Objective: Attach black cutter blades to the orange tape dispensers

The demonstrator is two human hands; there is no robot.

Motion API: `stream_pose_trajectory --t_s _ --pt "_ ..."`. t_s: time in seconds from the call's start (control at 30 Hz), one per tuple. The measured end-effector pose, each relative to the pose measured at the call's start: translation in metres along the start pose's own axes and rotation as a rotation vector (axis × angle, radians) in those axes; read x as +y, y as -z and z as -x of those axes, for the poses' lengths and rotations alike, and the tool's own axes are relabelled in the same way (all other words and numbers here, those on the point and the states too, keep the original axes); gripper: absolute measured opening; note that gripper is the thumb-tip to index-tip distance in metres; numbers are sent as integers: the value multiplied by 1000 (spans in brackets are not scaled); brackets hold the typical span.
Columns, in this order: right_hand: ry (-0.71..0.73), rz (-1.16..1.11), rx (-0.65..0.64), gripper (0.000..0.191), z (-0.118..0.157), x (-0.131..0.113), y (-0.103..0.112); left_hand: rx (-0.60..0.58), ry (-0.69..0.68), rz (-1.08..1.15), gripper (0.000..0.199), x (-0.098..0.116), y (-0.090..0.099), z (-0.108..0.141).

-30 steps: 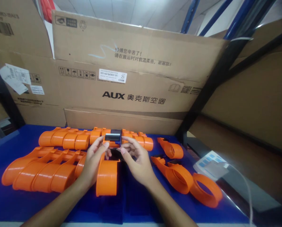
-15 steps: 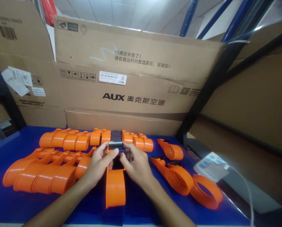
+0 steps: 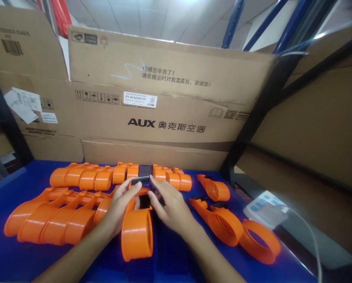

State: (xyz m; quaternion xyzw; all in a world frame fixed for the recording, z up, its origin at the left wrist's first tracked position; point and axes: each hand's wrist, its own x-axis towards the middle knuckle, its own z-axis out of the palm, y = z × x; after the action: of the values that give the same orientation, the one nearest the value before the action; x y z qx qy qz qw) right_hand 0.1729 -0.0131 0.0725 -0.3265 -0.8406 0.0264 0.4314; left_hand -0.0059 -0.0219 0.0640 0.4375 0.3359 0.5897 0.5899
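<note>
An orange plastic tape dispenser (image 3: 137, 235) is held up over the blue table, its wide ring hanging down and tilted a little. My left hand (image 3: 121, 206) is closed around its upper part, with the thumb on a dark strip across the top. At the right end of that head, the fingers of my right hand (image 3: 171, 204) touch a small dark blue piece (image 3: 145, 181). The right thumb sits just below; its other fingers are partly hidden. Behind my hands stands a dark block (image 3: 145, 170) between orange dispensers.
Rows of orange dispensers (image 3: 54, 222) lie to the left and along the back (image 3: 87, 179). Several more (image 3: 223, 224) lie at right, near a white and blue box (image 3: 264, 208) with a cable. A large cardboard box (image 3: 164, 102) walls the back of the blue table (image 3: 105, 267).
The held dispenser has turned, its ring swinging to the left and showing more of its right side. My right thumb has come away from the top piece.
</note>
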Motion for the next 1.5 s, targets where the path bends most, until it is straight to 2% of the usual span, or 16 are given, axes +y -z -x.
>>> stream_pose_trajectory --t_s 0.1,0.37,0.87,1.03,1.17,1.5 --pt "68 74 -21 49 0 1 0 1 4 16 34 -3 0 0" --pt "97 182 42 59 7 1 -14 -37 42 -6 38 -6 1 -1" --pt "108 377 70 52 11 -6 -20 -50 27 10 34 -4 -3 2" --pt "101 335 80 55 10 -4 -19 -55 24 -10 34 -2 -2 2" --pt "111 217 80 54 7 1 -15 -20 5 -23 37 -1 0 0" --pt "-7 79 89 36 7 1 -2 -57 -69 -135 35 -9 -2 4"
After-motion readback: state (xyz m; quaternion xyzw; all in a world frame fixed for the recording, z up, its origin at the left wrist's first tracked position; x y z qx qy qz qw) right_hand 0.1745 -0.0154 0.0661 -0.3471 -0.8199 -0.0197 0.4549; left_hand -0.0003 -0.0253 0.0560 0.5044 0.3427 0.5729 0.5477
